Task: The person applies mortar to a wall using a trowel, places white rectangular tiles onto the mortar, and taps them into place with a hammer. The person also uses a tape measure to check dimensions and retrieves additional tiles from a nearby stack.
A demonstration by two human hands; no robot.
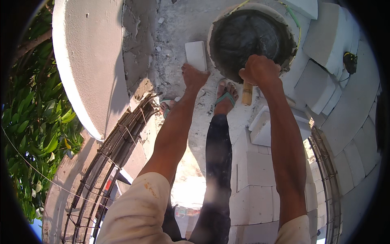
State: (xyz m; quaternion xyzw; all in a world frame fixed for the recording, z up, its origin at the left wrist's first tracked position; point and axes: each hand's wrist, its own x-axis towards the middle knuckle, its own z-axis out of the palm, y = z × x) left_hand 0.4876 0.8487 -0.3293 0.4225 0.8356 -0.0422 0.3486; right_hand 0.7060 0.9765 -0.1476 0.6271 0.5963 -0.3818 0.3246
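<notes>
My left hand (194, 76) is closed around the near end of a small white block (196, 54), which is held over the pale, dusty floor. To its right stands a round bucket (211, 40) of wet grey mortar (248, 38). My right hand (261, 70) is a fist over the bucket's near rim. It grips a tool by its wooden handle (247, 94), whose butt end sticks out below the fist toward me. The tool's working end is hidden by my hand or the mortar, so its kind does not show.
Left rises a thick white wall piece (87, 61), with bundled steel rebar (122, 136) nearer me and leaves (36, 134) beyond. White blocks (321, 85) are stacked on the right, beside a block wall (254, 203). A sandalled foot (225, 97) stands close to the bucket.
</notes>
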